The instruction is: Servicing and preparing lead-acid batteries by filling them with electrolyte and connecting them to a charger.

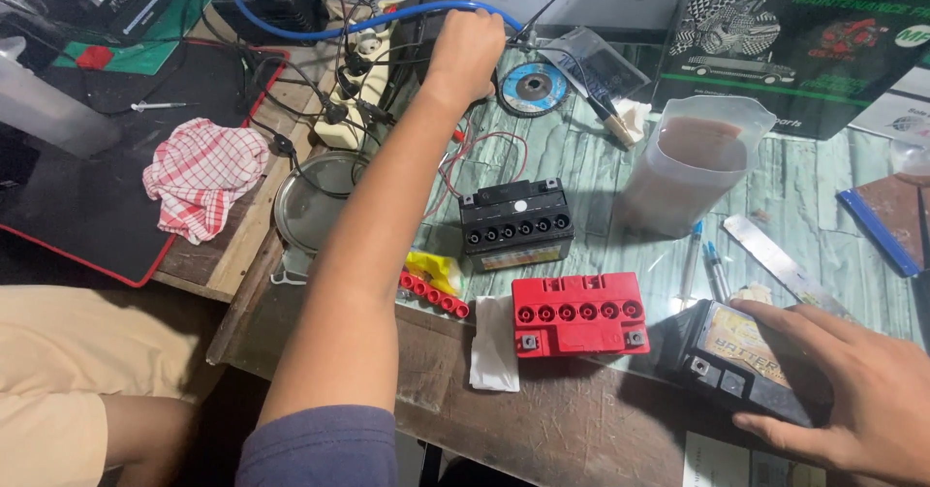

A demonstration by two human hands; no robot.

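Reaching left hand (467, 51), arm outstretched

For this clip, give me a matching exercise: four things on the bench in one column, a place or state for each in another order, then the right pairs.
Things:
1. red battery
2. black battery
3. checked cloth
4. plastic jug

Places or states:
A. crumpled on the dark mat at the left
B. near the front edge, a row of open round holes on top
C. holds brown liquid, right of the bench's middle
D. behind the red one, red wires running to it

Pairs: 1-B, 2-D, 3-A, 4-C.

The left hand reaches to the black box at the back; the right hand rests on a third battery.
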